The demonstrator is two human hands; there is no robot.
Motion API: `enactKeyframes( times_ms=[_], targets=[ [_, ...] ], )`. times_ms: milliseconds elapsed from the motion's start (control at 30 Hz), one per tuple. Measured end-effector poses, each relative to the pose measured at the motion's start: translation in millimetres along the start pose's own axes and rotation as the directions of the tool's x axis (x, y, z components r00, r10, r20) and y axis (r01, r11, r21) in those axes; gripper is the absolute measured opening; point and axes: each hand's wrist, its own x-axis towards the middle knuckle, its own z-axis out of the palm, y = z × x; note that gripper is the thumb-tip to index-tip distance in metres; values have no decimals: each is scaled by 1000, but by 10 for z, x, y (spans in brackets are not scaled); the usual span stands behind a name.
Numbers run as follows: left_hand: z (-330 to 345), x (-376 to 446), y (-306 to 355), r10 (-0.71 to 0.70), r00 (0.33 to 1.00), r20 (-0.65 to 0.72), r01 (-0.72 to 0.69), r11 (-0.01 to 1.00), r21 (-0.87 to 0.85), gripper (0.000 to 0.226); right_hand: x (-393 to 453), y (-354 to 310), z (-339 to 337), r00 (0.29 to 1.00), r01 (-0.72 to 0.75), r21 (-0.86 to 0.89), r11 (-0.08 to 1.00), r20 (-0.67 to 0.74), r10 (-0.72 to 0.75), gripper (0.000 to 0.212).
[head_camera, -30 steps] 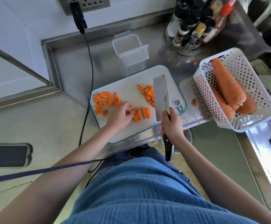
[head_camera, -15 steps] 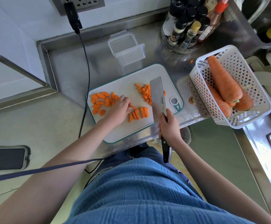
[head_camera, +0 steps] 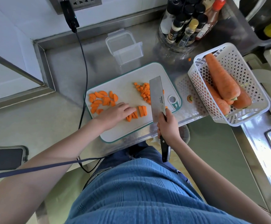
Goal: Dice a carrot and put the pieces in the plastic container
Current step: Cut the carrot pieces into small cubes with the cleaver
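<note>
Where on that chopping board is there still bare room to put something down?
The near strip of the board, below the left hand, and its far-left corner are bare. Slices, sticks, dice and the knife crowd the middle and right.

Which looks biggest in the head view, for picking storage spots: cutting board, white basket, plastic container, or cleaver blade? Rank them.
1. cutting board
2. white basket, tilted and possibly nearer the camera, so its gap from the board is unsure
3. plastic container
4. cleaver blade, close to the container; unsure
</note>
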Motion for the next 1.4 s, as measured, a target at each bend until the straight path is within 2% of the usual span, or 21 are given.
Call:
enactKeyframes(
  times_ms=[100, 200, 300, 367, 433, 500, 633, 733, 833, 967, 1033, 1133, 1267, 1400],
  targets=[
    [-39, 125, -62, 117, 992, 38, -120, 988, 98, 89, -7, 17, -12, 1000, -10, 4, 1000, 2, 10, 25],
    [-158, 333, -97, 282, 953, 109, -293, 949, 116, 84, -25, 29, -27, 1000, -15, 18, 1000, -1, 15, 23],
    [-206, 557, -90, 276, 891, 360, -347, 925, 151, 79, -44, 55, -52, 1000, -13, 17, 1000, -9, 14, 23],
    [-194, 658, -87, 271, 855, 443, -344, 934, 93, 74, -50, 85, -75, 1000, -17, -4, 1000, -25, 17, 23],
    [-150, 675, -80, 302, 876, 376, -319, 948, -19, 68, -52, 107, -88, 999, -24, -18, 1000, -43, 24, 23],
    [-111, 650, -81, 259, 915, 309, -240, 966, -99, 65, -56, 119, -94, 999, -26, -19, 999, -48, 25, 23],
    [-58, 571, 16, 43, 971, 236, 5, 979, -202, 63, -42, 125, -78, 999, -15, -30, 999, -51, 13, 25],
    [54, 449, 109, -137, 990, 44, 144, 951, -274, 56, -18, 92, -30, 999, -3, -22, 1000, -39, 2, 25],
    [177, 245, 196, -350, 924, -151, 271, 881, -387, 45, -11, 37, 29, 1000, 4, -45, 999, -8, -5, 23],
    [265, 114, 344, -509, 834, -216, 377, 809, -451, 50, 6, -4, 150, 998, 52, -126, 991, 32, -48, 24],
    [262, 78, 410, -536, 822, -194, 395, 780, -485, 65, 5, -31, 210, 995, 100, -188, 977, 28, -97, 27],
    [272, -63, 427, -502, 836, -221, 369, 813, -450, 86, -23, -53, 222, 985, 171, -237, 956, 44, -165, 25],
    [272, -347, 396, -569, 792, -221, 452, 790, -414, 77, -82, 0, 207, 976, 215, -313, 925, 91, -196, 22],
    [272, -445, 345, -604, 779, -169, 485, 751, -448, 64, -93, 55, 319, 984, 173, -394, 903, 108, -142, 18]
  ],
)
